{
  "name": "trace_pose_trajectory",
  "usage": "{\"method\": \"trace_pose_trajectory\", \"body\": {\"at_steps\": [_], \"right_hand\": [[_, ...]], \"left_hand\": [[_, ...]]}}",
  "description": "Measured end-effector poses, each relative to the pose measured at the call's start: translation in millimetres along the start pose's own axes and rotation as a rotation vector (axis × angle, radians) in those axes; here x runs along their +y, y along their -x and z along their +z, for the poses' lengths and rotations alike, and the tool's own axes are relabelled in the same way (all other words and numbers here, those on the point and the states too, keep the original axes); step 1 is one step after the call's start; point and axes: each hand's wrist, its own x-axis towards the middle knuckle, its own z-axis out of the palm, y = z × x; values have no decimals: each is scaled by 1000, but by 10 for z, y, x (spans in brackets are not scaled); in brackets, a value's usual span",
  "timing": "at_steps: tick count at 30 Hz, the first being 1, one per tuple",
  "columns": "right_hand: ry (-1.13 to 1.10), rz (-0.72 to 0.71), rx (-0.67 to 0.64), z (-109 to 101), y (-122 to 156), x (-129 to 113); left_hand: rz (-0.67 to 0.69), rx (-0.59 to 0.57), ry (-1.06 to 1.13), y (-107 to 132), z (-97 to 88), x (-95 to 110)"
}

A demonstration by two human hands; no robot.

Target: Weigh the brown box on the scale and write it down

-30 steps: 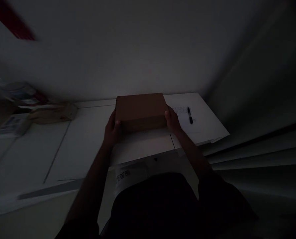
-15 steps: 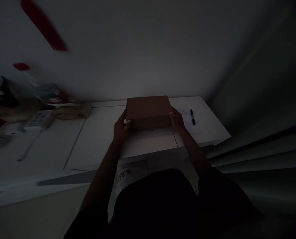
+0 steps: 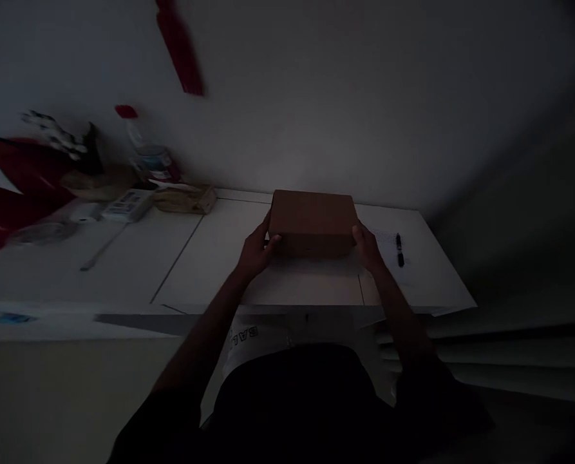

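Between my two hands is a closed brown cardboard box (image 3: 313, 216), just above or on the white tabletop (image 3: 311, 287); the dim light does not show which. My left hand (image 3: 257, 250) grips its left end, thumb at the front lower corner and fingers hidden along the side. On the opposite end my right hand (image 3: 367, 247) is closed, its thumb pressed to the front right edge. Right of that hand, a black pen (image 3: 399, 250) lies on a sheet of paper with writing (image 3: 384, 241).
At the left stand a bottle with a red cap (image 3: 154, 158), a crumpled brown paper package (image 3: 183, 198), a small white box (image 3: 129, 205) and a shiny red bag (image 3: 21, 187). A red tassel (image 3: 181, 51) hangs on the wall behind. Dark curtain folds (image 3: 509, 341) are at the right.
The view has swung left and levelled, so the tabletop things appear further right. Both hands still hold the box at its ends, and it stays near the same spot on the table.
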Motion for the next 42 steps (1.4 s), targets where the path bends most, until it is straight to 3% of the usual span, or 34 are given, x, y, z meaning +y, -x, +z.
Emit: {"method": "trace_pose_trajectory", "body": {"at_steps": [6,12,18,21,25,32,42], "right_hand": [[-97,-8,-182,367,-301,-392],[-203,-68,-376,1006,-613,-639],[-299,-116,-528,1644,-713,-700],[-325,-112,-564,1846,-689,-700],[-340,-114,-607,1954,-650,-691],[-307,-63,-626,1951,-603,-670],[-303,-77,-649,1923,-597,-658]], "left_hand": [[-1,119,-83,58,-577,-12],[-48,233,-206,265,-1173,-138],[-108,334,-243,597,-1536,-364],[-158,346,-239,734,-1621,-457],[-170,361,-237,842,-1663,-543],[-237,358,-199,909,-1641,-609],[-217,354,-238,916,-1602,-614]]}}
